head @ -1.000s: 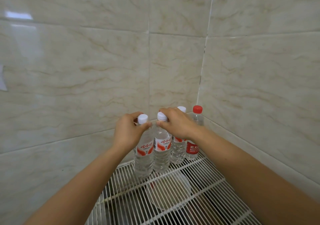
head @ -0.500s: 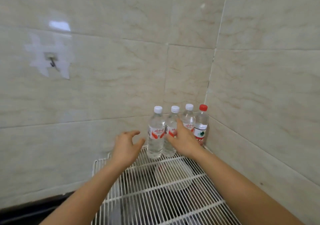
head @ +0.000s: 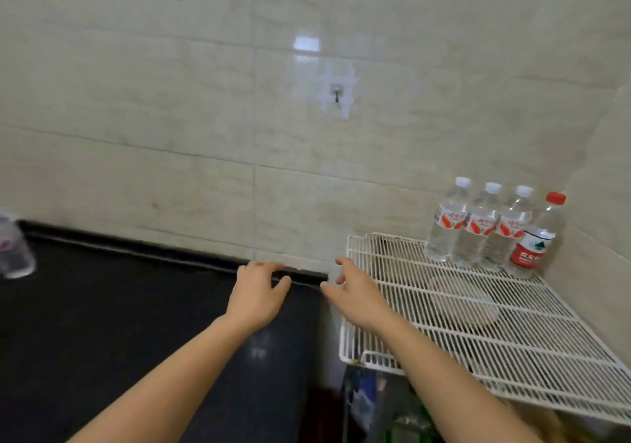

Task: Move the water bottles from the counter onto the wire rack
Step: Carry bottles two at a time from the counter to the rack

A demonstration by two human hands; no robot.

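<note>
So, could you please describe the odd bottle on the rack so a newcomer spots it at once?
Find the white wire rack in the tiled corner on the right; four bottles stand along its back edge. The red-capped bottle is rightmost, nearest the corner, while the three white-capped bottles sit to its left.

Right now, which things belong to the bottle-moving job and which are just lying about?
Job: wire rack; three white-capped bottles and red-capped bottle standing at its back; blurred bottle far left on the black counter; left hand, right hand, both empty.
Just there: wall hook; round dish beneath the rack wires.
</note>
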